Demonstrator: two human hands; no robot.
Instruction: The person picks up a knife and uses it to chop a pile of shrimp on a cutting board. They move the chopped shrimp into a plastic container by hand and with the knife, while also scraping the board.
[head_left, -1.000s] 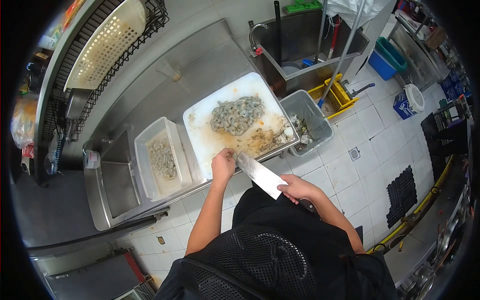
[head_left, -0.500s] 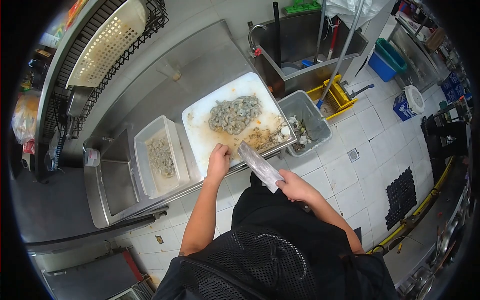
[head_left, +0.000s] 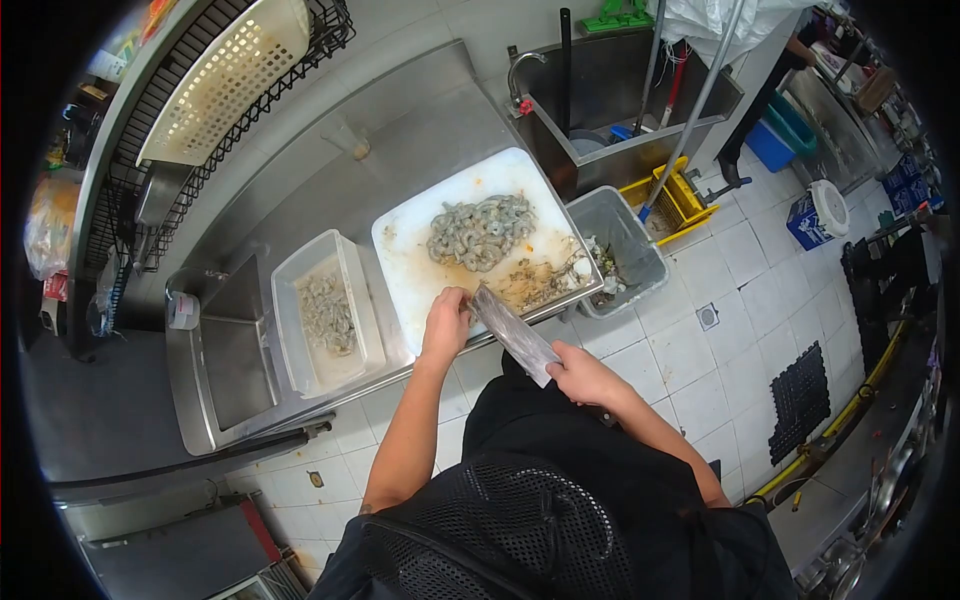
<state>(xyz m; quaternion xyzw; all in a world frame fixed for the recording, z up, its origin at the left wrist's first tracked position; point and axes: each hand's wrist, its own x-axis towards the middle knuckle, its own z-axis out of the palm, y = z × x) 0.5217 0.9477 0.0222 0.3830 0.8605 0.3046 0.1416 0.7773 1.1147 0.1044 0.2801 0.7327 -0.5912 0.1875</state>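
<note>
My right hand is closed round the handle end of a wide-bladed cleaver, whose blade points up and left over the front edge of the white cutting board. Close to the blade's tip, my left hand is closed at the board's near edge; whatever its fingers hold is too small to make out. A heap of grey peeled shrimp lies on the board, with brown scraps to its right. Left of the board, a clear plastic tub holds more shrimp.
A grey bin with scraps stands right of the board. Behind it are a steel sink and a yellow mop bucket. Another sink basin is at left. A person's dark-clothed leg shows at upper right.
The view has shifted slightly. The cleaver's tip and my left hand are now closer together. A person's leg and arm have come into view at the upper right.
</note>
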